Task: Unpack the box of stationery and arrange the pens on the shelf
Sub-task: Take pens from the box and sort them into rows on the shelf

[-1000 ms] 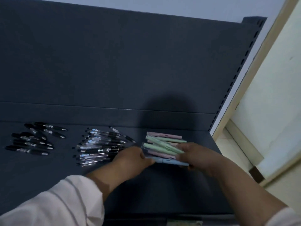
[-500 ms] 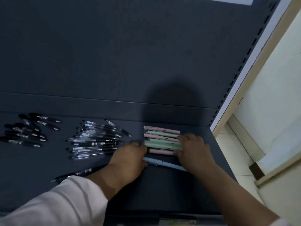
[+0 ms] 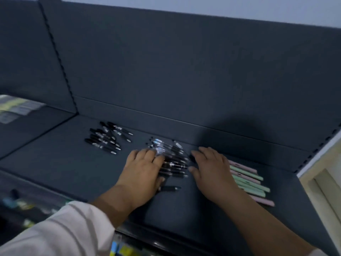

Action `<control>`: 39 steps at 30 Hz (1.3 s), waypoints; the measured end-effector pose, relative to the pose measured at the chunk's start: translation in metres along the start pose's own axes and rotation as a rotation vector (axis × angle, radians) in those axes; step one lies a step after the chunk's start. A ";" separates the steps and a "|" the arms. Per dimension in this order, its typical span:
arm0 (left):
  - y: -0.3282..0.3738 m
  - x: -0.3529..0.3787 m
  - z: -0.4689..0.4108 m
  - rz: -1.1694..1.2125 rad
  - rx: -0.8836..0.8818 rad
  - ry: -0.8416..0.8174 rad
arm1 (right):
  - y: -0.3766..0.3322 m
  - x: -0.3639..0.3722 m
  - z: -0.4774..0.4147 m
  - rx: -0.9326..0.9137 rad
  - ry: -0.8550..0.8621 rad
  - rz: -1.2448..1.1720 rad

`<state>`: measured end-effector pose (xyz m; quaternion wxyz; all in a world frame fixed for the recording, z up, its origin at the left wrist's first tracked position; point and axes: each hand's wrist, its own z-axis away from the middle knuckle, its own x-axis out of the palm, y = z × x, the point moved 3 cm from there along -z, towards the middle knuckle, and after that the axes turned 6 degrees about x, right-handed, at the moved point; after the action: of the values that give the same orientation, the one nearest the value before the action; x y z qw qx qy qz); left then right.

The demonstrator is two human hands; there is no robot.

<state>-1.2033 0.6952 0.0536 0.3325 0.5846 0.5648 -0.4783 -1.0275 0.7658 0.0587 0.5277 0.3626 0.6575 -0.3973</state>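
Note:
Three groups of pens lie on the dark shelf [image 3: 55, 163]. Several black pens [image 3: 105, 138] sit at the left. In the middle is a pile of clear-barrelled pens [image 3: 171, 159]. My left hand [image 3: 144, 170] lies flat against the pile's left side and my right hand [image 3: 212, 170] against its right side, fingers spread, the pile between them. One dark pen [image 3: 169, 188] lies alone just in front of the pile by my left hand. Several pink and green pens [image 3: 251, 182] lie side by side to the right, partly hidden by my right wrist.
The shelf's dark back panel [image 3: 184, 71] rises behind the pens. A slotted upright [image 3: 55, 52] divides it from a neighbouring shelf at the left, where blurred packets [image 3: 16, 108] lie. Coloured goods [image 3: 121, 250] show on the shelf below. A pale wall [image 3: 328, 182] is at the right.
Both hands left the pink and green pens and moved left to the clear-barrelled pile. The view swung left, so all pens appear further right.

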 end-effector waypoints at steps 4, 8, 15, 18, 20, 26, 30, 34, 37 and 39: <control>-0.063 -0.015 0.044 -0.042 -0.153 0.010 | -0.068 -0.001 -0.014 -0.138 0.009 0.011; -0.129 -0.033 0.108 -0.056 -0.300 0.002 | -0.158 0.003 -0.019 -0.274 0.042 0.014; -0.246 -0.062 0.252 -0.104 -0.575 0.001 | -0.343 0.021 -0.001 -0.496 -0.042 0.016; -0.294 -0.070 0.325 -0.155 -0.687 -0.022 | -0.425 0.035 0.010 -0.584 -0.131 0.016; -0.322 -0.077 0.373 -0.159 -0.765 -0.062 | -0.477 0.044 0.022 -0.635 -0.146 -0.003; -0.384 -0.108 0.503 -0.176 -1.007 -0.133 | -0.613 0.076 0.059 -0.799 -0.216 -0.024; -0.416 -0.113 0.565 -0.163 -1.130 -0.127 | -0.690 0.094 0.072 -0.895 -0.268 -0.035; -0.450 -0.108 0.603 -0.133 -1.236 -0.107 | -0.753 0.112 0.072 -0.986 -0.336 -0.023; -0.482 -0.098 0.623 -0.120 -1.293 -0.150 | -0.797 0.133 0.060 -1.016 -0.374 -0.022; -0.511 -0.089 0.634 -0.116 -1.323 -0.192 | -0.830 0.151 0.046 -1.033 -0.399 -0.020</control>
<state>-1.8109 0.1476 0.0098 0.6432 0.1812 0.7374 -0.0983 -1.7796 0.3828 0.0205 0.7474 -0.0319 0.6576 -0.0889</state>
